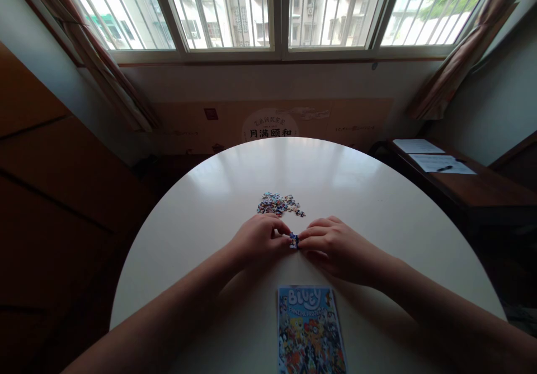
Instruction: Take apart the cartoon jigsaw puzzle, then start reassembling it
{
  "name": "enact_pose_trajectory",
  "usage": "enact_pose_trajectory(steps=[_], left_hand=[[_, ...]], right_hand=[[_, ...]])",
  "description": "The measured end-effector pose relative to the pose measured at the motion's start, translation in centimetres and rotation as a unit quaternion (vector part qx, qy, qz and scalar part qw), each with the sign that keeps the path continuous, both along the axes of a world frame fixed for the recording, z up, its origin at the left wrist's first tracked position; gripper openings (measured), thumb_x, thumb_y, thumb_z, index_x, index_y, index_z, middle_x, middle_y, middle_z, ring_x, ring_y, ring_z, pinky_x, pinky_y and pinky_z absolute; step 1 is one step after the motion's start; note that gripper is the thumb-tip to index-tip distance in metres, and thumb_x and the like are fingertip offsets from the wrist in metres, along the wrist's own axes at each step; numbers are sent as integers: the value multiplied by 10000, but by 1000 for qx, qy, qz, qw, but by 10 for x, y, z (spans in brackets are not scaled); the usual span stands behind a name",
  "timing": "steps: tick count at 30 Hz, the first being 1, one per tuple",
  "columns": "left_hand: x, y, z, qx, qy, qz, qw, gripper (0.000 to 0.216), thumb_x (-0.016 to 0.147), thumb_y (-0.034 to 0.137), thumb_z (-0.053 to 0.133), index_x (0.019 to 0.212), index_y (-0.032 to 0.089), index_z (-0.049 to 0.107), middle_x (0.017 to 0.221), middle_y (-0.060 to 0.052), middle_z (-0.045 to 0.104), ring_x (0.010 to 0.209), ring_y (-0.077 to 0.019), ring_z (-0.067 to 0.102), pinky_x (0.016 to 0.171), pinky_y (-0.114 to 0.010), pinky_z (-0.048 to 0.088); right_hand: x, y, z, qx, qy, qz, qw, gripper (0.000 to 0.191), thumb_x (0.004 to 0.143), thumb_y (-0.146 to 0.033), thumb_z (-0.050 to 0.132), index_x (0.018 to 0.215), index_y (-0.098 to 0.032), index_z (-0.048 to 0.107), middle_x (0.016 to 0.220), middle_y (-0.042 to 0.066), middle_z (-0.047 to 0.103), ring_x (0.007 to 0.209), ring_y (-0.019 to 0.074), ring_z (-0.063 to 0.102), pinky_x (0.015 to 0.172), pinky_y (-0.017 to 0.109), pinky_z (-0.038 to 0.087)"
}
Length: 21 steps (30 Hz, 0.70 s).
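Note:
Between my two hands, low over the white table, is a small cluster of jigsaw puzzle pieces [293, 241], dark blue with lighter patches. The fingers of my left hand [264, 237] are closed on its left side. From the right, my right hand [331, 245] pinches the other side with its fingertips. How the pieces fit together is too small to make out. Just beyond my hands lies a loose pile of colourful puzzle pieces [274, 204]. Closer to me a picture sheet [311, 329] with "Bluey" printed at its top lies flat.
The round white table [188, 206] has its curved far edge near the wall. At the right, a dark wooden side table [495, 189] holds papers [440, 164] and a pen. A printed cardboard panel [352, 118] stands below the barred windows.

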<state>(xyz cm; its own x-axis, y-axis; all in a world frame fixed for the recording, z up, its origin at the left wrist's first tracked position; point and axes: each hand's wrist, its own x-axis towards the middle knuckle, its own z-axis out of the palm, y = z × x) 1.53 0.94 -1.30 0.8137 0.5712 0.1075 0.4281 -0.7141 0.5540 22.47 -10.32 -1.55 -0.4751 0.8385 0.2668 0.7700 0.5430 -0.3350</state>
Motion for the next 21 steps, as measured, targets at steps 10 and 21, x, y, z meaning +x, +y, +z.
enact_pose_trajectory(steps=[10,21], left_hand=[[2,-5,0,30,6,19,999,104,822,264,697,890,246,773,916,-23,708,740,-164,642,686,-287,508],[3,-9,0,81,-13,7,997,125,841,256,664,920,249,761,941,-16,710,716,-152,634,678,-286,506]], right_hand=[[1,1,-1,-5,6,2,1000,218,927,-214,569,1044,-302,731,1078,-1,722,1015,179,632,934,370,404],[2,1,-1,-4,1,-4,1000,291,917,-198,575,1120,-348,719,1123,-23,713,1036,182,627,932,380,402]])
